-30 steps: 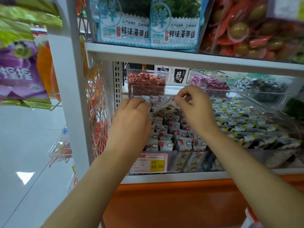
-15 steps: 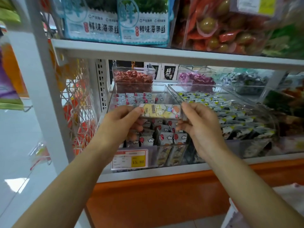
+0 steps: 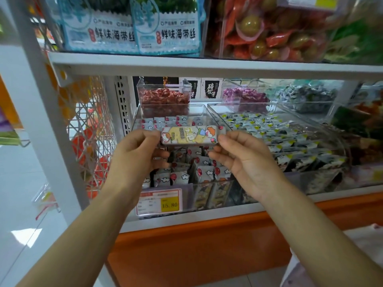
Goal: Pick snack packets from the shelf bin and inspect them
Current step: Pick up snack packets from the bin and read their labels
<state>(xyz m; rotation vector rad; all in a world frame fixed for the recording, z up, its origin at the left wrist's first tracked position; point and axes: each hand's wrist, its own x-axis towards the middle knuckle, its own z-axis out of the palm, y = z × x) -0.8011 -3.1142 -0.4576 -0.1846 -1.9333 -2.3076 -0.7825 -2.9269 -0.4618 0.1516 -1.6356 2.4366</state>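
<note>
Left hand and right hand each pinch one end of a snack packet — printed face toward camera, likely for inspection. Held just above the bin.

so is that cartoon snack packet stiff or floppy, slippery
Probably fairly stiff: the cartoon snack packet spans flat between left hand and right hand without sagging. Likely light, since fingertip pinches carry it. Glossy wrapper may slip.

Both forearms bare, raised, reaching forward. Left hand pinches left end of snack packet; right hand pinches right end. Hands level, fingers curled.
</note>
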